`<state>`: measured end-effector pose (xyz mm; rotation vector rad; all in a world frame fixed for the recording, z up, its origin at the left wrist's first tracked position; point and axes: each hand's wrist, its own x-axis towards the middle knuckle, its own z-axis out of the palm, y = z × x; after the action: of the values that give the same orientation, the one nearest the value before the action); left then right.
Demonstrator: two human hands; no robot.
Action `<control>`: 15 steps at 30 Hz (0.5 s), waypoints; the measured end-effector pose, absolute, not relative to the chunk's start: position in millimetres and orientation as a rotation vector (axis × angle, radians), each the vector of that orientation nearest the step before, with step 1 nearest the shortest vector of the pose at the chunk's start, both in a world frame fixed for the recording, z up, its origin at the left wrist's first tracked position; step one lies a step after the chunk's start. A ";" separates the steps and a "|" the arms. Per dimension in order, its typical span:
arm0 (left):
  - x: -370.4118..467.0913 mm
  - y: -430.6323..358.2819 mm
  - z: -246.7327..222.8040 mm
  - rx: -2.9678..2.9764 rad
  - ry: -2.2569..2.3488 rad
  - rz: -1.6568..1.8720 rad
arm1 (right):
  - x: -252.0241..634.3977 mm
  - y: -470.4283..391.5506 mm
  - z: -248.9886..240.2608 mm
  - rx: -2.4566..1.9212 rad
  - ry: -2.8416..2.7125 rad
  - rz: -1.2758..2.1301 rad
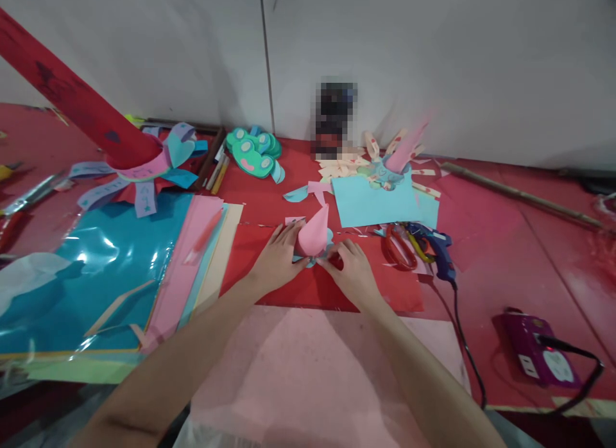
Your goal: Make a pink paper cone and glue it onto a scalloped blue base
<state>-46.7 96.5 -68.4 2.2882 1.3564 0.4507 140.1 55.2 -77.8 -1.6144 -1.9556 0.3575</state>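
Note:
A pink paper cone [314, 233] stands in front of me on a light blue paper base [330, 237], of which only small edges show. My left hand [280, 252] lies against the left side of the cone, its thumb pressing the front of the base. From the right, my right hand [351, 262] has its thumb and curled fingers closed on the base's front edge. The two thumb tips nearly meet below the cone. Under both hands is a red paper sheet [283, 294].
A hot glue gun [440, 249] and red-handled scissors [400, 248] lie to the right, the gun's cord running to a purple power socket [539, 348]. A tall red paper tube [77, 95], paper sheets [173, 275], green frog cutouts [255, 153] and a similar finished cone [407, 149] surround the work.

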 end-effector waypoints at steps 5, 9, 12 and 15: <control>-46.5 96.8 -68.0 2.279 1.345 0.450 | 139.9 55.9 -80.6 -1.631 -1.920 0.363; -46.5 97.0 -70.7 2.280 1.335 0.489 | 139.9 55.4 -81.3 -1.628 -1.913 0.376; -46.8 97.1 -72.7 2.275 1.335 0.505 | 139.9 55.1 -80.6 -1.644 -1.901 0.400; -48.2 96.8 -72.0 2.233 1.338 0.532 | 142.1 55.7 -78.9 -1.633 -1.771 0.482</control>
<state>-48.2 96.8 -72.0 2.2332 1.3382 0.5323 142.1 55.7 -78.9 -1.6333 -1.7706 0.4815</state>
